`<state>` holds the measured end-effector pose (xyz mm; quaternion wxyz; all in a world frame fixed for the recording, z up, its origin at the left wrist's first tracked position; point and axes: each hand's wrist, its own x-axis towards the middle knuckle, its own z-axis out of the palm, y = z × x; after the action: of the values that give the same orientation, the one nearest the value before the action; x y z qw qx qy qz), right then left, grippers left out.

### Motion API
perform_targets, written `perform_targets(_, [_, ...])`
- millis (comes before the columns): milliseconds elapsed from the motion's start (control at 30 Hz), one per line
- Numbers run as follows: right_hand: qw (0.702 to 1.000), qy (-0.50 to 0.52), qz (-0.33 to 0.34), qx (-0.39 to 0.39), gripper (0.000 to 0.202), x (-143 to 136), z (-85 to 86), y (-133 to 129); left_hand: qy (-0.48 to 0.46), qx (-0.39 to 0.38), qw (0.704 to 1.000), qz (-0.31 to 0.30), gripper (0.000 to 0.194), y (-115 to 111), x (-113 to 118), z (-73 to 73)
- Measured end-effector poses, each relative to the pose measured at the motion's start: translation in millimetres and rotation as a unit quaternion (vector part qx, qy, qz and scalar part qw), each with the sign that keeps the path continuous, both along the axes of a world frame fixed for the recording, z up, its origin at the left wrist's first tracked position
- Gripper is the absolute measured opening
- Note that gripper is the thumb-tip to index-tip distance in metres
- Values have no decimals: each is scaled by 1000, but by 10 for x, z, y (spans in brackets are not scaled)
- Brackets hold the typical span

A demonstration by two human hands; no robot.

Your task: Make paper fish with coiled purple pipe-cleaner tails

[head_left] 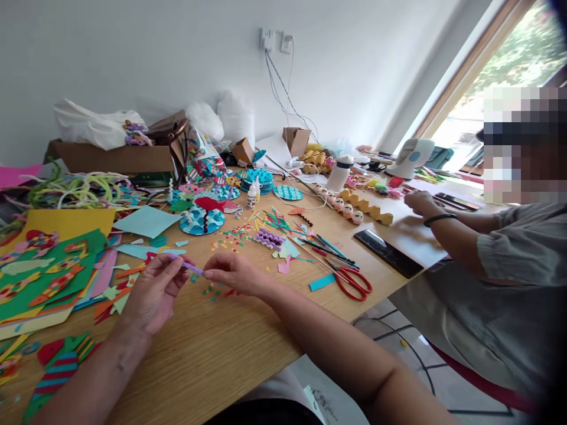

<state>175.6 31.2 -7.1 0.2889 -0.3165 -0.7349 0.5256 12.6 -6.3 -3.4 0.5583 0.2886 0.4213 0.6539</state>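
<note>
"Head view, item one?"
"Left grip and right grip, both pinching one slender purple strip, apparently fuzzy, above the pale wooden counter, near left."
"Handling?"
"Light fingertip pressure, pinches close together, probably serves best."

The left hand and right hand pinch a purple strip between them over the wooden table. Past the right hand lies a wavy purple bundle, with coloured scraps around it. Red-handled scissors rest farther right, just beside a blue strip. Paper fish lie on a green sheet at the left. Small white bottles stand near a dotted blue disc. A co-worker's hand is beyond a black slab.
</note>
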Motion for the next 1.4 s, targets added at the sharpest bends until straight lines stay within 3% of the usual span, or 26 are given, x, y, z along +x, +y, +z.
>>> perform_targets(67, [987,-77,-81,112,11,207,155,-7,-2,-7,1000,-15,18,-11,-11,34])
perform_targets(167, [945,-202,-172,194,5,670,350,7,-11,-25,999,-31,11,-35,-9,74])
perform_targets(233, [886,-320,-254,218,8,1015,389,33,-16,-40,998,-36,11,-52,7,94])
perform_targets(300, [815,-456,-307,185,12,1318,343,64,-15,-47,998,-42,12,-68,29,105])
perform_targets(333, [799,-482,-318,169,14,1438,294,79,-14,-46,998,-46,12,-74,40,106])
perform_targets(433, [775,-518,-333,139,12,1651,109,131,-9,-31,997,-64,6,-88,67,92])
perform_targets(567, [754,-549,-340,119,18,1705,-58,196,13,-12,996,-89,20,-105,78,68])
perform_targets(733, [732,-561,-365,126,25,1672,72,112,32,4,995,-91,27,-144,82,87])
perform_targets(800, [734,-520,-401,175,24,1589,225,-10,35,16,995,-91,25,-155,95,103])
perform_targets(867, [776,-418,-396,259,19,1427,393,-170,42,31,995,-91,23,-157,114,119])
perform_targets(967, [860,-257,-275,346,14,1063,584,-402,65,49,992,-99,20,-146,140,155])
perform_targets(1033, [881,-184,-195,390,15,808,635,-486,81,58,990,-102,19,-132,148,193])
perform_targets(1133, [884,-152,-129,423,16,531,623,-464,109,72,987,-97,18,-102,151,277])
perform_targets(1400, [878,-162,-143,428,18,398,552,-182,157,106,981,-50,17,2,197,426])
